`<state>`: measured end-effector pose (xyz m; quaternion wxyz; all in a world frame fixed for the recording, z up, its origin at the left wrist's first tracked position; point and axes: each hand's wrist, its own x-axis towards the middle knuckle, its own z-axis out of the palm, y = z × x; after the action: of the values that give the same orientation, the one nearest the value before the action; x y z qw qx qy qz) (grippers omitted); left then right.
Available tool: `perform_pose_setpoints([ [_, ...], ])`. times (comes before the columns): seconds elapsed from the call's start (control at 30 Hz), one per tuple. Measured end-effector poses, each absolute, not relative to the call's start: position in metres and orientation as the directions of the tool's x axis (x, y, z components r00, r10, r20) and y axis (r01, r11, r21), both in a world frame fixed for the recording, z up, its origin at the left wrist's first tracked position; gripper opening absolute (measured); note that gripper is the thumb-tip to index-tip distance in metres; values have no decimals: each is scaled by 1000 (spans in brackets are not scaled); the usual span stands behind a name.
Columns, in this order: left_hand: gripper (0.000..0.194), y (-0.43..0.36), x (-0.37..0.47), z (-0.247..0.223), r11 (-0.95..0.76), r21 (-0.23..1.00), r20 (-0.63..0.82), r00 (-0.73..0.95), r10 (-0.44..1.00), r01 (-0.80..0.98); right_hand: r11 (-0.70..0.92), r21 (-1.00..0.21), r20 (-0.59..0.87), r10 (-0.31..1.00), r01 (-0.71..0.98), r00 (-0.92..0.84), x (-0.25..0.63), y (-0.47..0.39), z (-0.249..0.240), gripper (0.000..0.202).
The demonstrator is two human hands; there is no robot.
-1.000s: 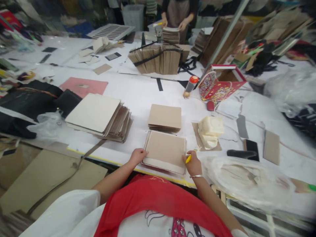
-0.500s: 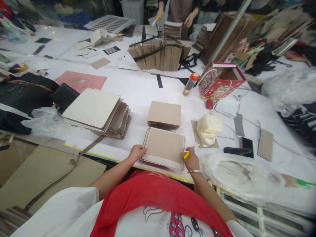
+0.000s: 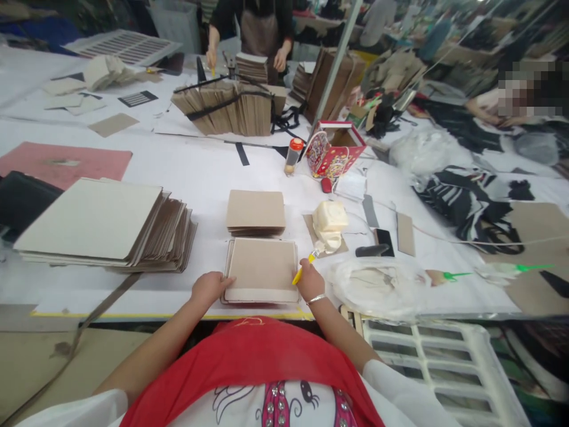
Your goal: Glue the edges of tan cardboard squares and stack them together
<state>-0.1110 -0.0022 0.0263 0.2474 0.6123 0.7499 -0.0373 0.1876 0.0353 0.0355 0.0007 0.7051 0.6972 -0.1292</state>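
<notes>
Brush [image 3: 312, 257] aslant, tip forward-right

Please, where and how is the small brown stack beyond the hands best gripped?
Probably by its left and right edges, one hand from each side: the small brown stack lies flat with both those edges free, while the front boards sit close to its near edge.

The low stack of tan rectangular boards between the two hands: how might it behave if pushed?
The low stack of tan rectangular boards would probably slide rather than tip, being wide and flat. Its layers might shift apart, as their edges sit unevenly. They look fairly stiff, with flat faces and straight edges.
</notes>
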Motion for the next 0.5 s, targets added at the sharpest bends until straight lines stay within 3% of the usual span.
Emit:
perform_pose_setpoints([
  [0.07,50,3,-108,37,167,177,-366,-93,926,970,-8,-161,-136,991,987,-14,194,35,43,33],
  [0.13,45,8,-98,45,33,199,-240,16,971,980,34,-220,-66,997,975,-50,200,36,54,37],
  [0.2,38,13,-80,48,-148,260,-80,174,982,954,86,-353,9,996,932,-88,204,39,68,41],
  [0.3,41,18,-52,38,-354,293,78,346,935,888,57,-655,40,998,753,-41,196,50,86,48],
  [0.4,55,20,-36,17,-407,272,70,403,912,872,-111,-904,-109,994,413,29,170,68,94,52],
  [0.5,59,19,-34,0,-389,262,49,390,919,883,-306,-937,-316,948,172,-39,127,88,88,46],
])
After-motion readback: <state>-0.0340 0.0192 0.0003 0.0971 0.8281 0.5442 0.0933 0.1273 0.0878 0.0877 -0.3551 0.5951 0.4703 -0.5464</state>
